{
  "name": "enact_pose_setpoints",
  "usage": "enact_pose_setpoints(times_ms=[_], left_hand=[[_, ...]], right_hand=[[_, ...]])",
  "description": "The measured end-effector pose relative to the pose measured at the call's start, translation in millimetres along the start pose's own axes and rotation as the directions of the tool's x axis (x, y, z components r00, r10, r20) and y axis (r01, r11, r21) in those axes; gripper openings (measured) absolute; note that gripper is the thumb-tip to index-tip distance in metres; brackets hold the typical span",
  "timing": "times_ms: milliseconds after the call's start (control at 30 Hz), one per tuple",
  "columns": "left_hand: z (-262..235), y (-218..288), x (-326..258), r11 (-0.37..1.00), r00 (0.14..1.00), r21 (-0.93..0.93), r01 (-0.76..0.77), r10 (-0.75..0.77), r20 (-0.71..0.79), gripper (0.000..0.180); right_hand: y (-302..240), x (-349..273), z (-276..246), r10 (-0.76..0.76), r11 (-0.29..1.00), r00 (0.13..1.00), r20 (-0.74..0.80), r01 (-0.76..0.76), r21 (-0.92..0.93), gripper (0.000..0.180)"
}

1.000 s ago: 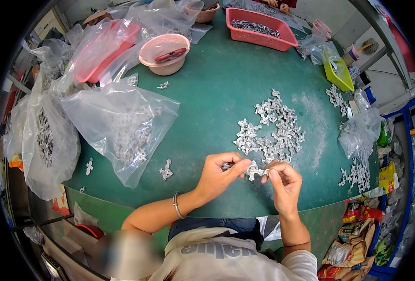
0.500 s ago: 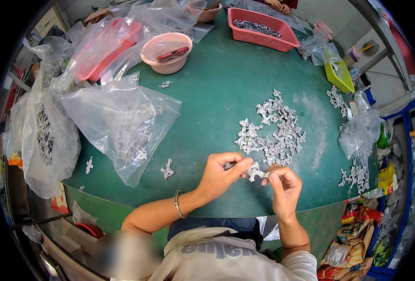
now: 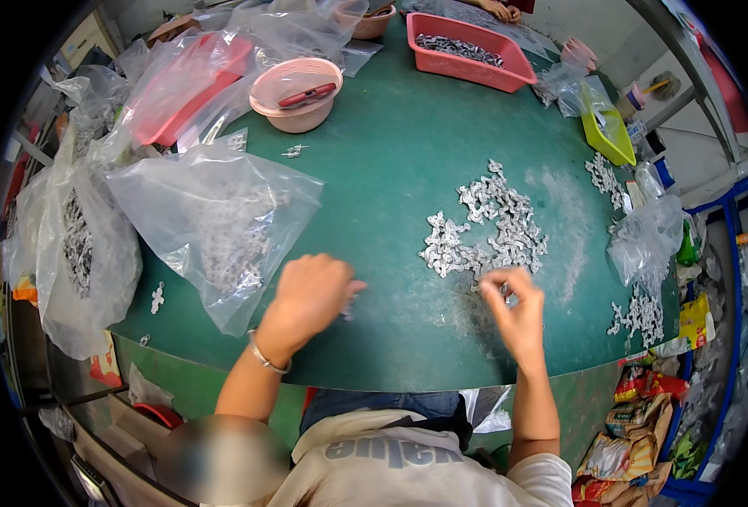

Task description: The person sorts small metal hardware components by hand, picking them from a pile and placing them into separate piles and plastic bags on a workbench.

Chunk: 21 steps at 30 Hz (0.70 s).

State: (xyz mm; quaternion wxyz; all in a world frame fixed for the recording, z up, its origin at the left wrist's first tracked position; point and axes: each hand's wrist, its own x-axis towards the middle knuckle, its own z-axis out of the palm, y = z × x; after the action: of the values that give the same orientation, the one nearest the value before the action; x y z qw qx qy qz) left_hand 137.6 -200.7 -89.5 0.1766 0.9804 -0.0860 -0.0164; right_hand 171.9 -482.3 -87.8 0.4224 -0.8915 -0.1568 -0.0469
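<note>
Fingers (image 3: 511, 278) of the right hand (image 3: 517, 314) curl toward the thumb beside the near edge of a pile of metal parts (image 3: 519, 239) on a green table (image 3: 378, 211); whether they pinch a piece cannot be told. The left hand (image 3: 313, 297) shows its back, its grip hidden, a blurred silvery bit (image 3: 347, 315) just beside it. Farther left lies a clear plastic bag (image 3: 175, 198) of parts; beyond stand a pink bowl (image 3: 299, 123) and a red tub (image 3: 473, 78).
</note>
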Motion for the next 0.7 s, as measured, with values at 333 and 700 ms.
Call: enact_pose_setpoints(times_ms=[333, 700], left_hand=[[3.1, 16.6, -2.4, 0.946, 0.986, -0.283, -0.158, 0.167, 0.008, 0.025], [24.8, 83.3, 13.5, 0.443, 0.979, -0.876, -0.193, 0.033, -0.199, 0.043]], right_hand=[[31.4, 39.0, 15.9, -0.165, 0.901, 0.980, 0.108, 0.194, -0.388, 0.021], [-16.0, -3.5, 14.0, 0.250, 0.364, 0.943, 0.221, -0.303, 0.881, 0.013]])
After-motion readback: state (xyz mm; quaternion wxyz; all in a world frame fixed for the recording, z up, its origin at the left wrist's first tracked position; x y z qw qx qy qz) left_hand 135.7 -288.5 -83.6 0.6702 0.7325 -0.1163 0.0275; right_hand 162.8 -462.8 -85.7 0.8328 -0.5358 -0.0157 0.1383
